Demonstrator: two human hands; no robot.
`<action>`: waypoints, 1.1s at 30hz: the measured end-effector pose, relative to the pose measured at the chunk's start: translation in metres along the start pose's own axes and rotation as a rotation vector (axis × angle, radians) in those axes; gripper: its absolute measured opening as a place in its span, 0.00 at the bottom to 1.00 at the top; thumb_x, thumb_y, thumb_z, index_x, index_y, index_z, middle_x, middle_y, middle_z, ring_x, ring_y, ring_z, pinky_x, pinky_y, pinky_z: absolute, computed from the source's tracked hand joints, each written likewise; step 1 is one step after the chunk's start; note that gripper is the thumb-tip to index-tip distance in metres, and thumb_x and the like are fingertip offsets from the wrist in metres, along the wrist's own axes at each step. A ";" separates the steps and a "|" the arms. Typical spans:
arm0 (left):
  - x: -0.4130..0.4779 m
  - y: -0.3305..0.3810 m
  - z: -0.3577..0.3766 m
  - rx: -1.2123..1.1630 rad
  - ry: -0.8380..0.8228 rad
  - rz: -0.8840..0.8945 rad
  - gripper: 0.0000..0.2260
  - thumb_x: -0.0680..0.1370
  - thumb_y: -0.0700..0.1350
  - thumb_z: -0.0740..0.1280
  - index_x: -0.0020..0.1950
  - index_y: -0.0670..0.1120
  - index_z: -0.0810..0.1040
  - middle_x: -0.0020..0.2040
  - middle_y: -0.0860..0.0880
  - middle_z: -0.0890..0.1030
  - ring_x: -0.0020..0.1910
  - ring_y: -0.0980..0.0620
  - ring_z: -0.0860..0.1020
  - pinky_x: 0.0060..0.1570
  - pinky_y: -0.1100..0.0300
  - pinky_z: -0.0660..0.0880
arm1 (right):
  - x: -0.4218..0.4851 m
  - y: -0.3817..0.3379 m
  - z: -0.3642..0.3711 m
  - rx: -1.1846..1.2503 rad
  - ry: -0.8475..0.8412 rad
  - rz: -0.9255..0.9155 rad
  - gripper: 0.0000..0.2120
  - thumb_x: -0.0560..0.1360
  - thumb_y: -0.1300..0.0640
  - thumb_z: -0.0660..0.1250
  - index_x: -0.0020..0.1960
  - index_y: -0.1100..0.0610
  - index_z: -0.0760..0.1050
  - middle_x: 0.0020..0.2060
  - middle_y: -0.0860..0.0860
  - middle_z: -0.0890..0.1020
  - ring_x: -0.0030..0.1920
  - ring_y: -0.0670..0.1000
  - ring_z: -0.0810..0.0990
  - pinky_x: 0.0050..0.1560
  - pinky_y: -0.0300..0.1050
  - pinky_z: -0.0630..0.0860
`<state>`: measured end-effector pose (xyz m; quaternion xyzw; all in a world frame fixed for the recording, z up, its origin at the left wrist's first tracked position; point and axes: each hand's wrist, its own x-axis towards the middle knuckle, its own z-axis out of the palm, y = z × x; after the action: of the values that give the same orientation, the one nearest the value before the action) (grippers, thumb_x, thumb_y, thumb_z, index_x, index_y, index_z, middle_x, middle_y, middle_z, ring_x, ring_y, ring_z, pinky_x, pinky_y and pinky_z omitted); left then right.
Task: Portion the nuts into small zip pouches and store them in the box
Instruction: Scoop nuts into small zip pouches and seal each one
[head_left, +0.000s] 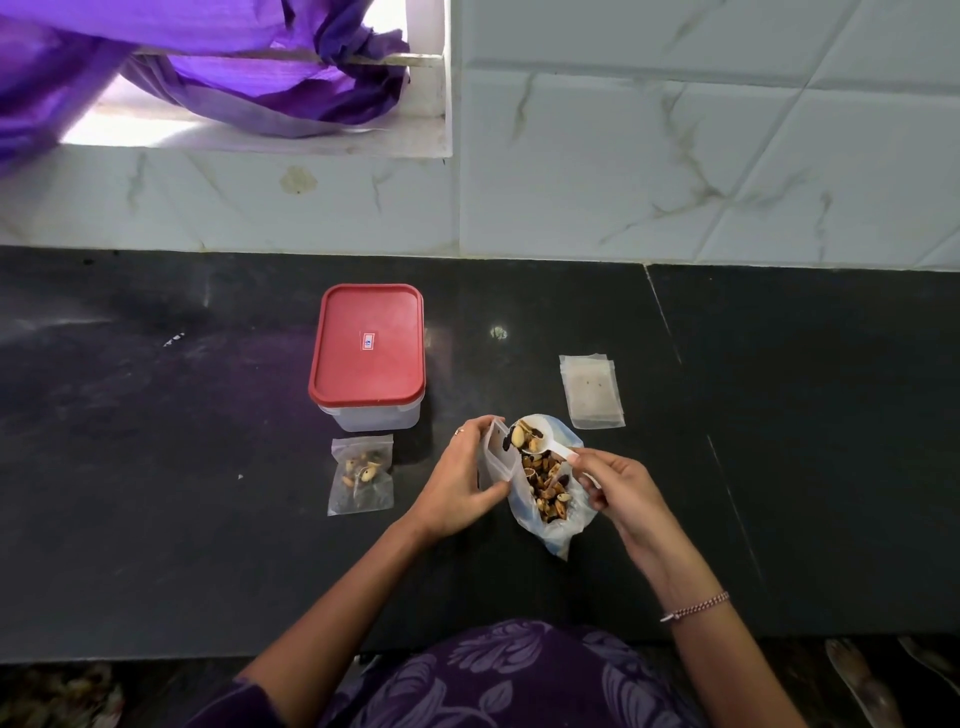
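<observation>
The small zip pouch, gripped by the left hand, stands just beside the open nut bag; the right hand pinches a heaped white spoon at its mouth. That mouth looks narrow, though I cannot be sure, so a quick tip could scatter nuts across the counter.

garment: purple fabric, paler lilac leaf-and-flower print, covers torso at near edge
left sleeve: same dark purple, only the hem visible at near left; arm bare beyond it
right forearm: bare up to near frame edge
left hand: thin ring on one finger, detail too small to tell
right wrist: slim beaded bracelet, pinkish-silver, two strands side by side, short loose end on its left
</observation>
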<state>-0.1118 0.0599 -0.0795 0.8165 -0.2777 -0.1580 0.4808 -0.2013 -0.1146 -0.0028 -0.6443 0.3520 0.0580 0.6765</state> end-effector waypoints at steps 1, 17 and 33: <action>0.001 0.001 0.000 0.006 -0.004 0.005 0.29 0.71 0.48 0.69 0.70 0.47 0.64 0.64 0.52 0.72 0.65 0.56 0.70 0.67 0.54 0.69 | 0.000 0.000 0.001 -0.010 0.003 0.003 0.07 0.76 0.57 0.66 0.46 0.56 0.83 0.26 0.45 0.72 0.32 0.44 0.67 0.35 0.39 0.65; 0.006 0.006 0.011 -0.014 0.001 0.009 0.27 0.70 0.58 0.66 0.66 0.53 0.62 0.60 0.52 0.71 0.61 0.52 0.72 0.63 0.46 0.71 | -0.018 0.001 0.031 -1.276 0.139 -0.868 0.11 0.69 0.58 0.75 0.52 0.55 0.82 0.44 0.48 0.77 0.44 0.46 0.76 0.35 0.38 0.76; 0.013 0.011 0.005 0.041 0.006 0.029 0.30 0.71 0.67 0.63 0.64 0.52 0.59 0.58 0.51 0.72 0.55 0.53 0.75 0.58 0.49 0.74 | -0.020 0.006 0.018 -0.918 0.258 -1.020 0.10 0.70 0.63 0.74 0.51 0.58 0.81 0.43 0.48 0.78 0.46 0.41 0.73 0.51 0.28 0.68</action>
<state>-0.1073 0.0440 -0.0722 0.8225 -0.2912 -0.1428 0.4673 -0.2122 -0.0900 0.0017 -0.9516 0.0229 -0.2009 0.2313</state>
